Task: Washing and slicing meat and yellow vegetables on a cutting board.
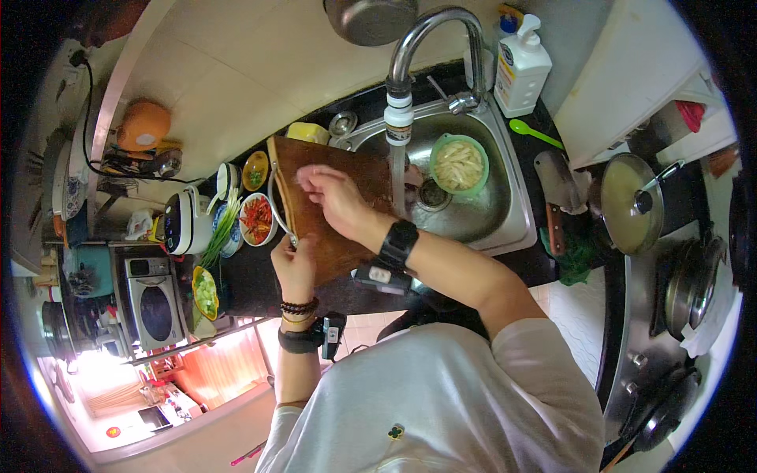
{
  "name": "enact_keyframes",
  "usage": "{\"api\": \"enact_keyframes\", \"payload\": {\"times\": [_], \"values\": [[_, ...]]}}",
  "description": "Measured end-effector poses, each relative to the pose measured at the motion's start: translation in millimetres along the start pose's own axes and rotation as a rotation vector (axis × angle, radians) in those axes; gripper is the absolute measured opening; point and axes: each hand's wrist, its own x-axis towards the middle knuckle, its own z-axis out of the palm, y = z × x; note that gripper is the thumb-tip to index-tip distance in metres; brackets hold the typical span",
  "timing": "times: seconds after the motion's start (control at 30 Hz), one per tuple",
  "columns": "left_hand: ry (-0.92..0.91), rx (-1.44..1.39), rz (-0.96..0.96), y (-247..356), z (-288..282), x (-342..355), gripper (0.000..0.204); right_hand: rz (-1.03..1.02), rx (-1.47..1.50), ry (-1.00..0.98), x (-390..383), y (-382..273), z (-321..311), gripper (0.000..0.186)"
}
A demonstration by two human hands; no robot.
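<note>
White T-shirt cloth [449, 394] over the wearer's torso lies nearest the camera, with a small dark clover-shaped ornament [395, 432] on it. Beyond it, a brown wooden cutting board [361, 169] is held over the counter at the left side of a stainless-steel sink [511, 189], a curved metal handle [273, 197] along its left edge. The left hand [294, 264], a beaded bracelet [300, 307] at its wrist, is closed at the board's near left corner, finger and thumb pinching it beside the handle's lower end. The right hand [337, 195] is blurred and half open, fingers loosely curled over the board's face, gripping nothing; whether it touches the wood, I cannot tell. Water [397, 181] runs from the arched faucet [398, 75] just by the board's right side. Inside the sink, a green colander [482, 183] holds pale strips [459, 165]. Left of the board stand a bowl of cut red peppers [258, 219], long scallions [218, 236] and a white rice cooker [199, 222]. Right of the sink lie a lime-green spoon [536, 132] and a cleaver [557, 183], near a glass-lidded pan [624, 211].
</note>
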Motion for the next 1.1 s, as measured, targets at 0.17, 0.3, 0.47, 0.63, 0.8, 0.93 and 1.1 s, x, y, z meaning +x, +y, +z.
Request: {"api": "enact_keyframes", "payload": {"times": [0.17, 0.3, 0.47, 0.63, 0.8, 0.93, 1.1], "values": [[0.004, -0.023, 0.129, -10, -9, -7, 0.008, 0.148, 0.005, 0.537, -37, -44, -50, 0.035], [0.001, -0.037, 0.077, 4, -2, 0, 0.009, -0.039, 0.162, 0.407, -22, -30, -135, 0.015], [-0.001, -0.041, 0.098, 9, 16, 3, 0.009, -0.200, 0.153, 0.552, 9, 16, -109, 0.009], [-0.014, -0.023, 0.034, -1, 15, 5, 0.009, -0.245, -0.406, 0.257, -42, 14, -25, 0.010], [0.036, -0.073, 0.134, 5, 8, -3, 0.008, -0.183, -0.779, 0.730, -70, -11, -199, 0.017], [-0.046, 0.044, 0.034, 13, -9, -11, 0.020, 0.222, -1.577, 1.105, -104, -32, -304, 0.019], [0.049, -0.031, 0.077, 19, -3, -21, 0.007, 0.377, -2.121, 0.574, -87, -25, -345, 0.028]]}}
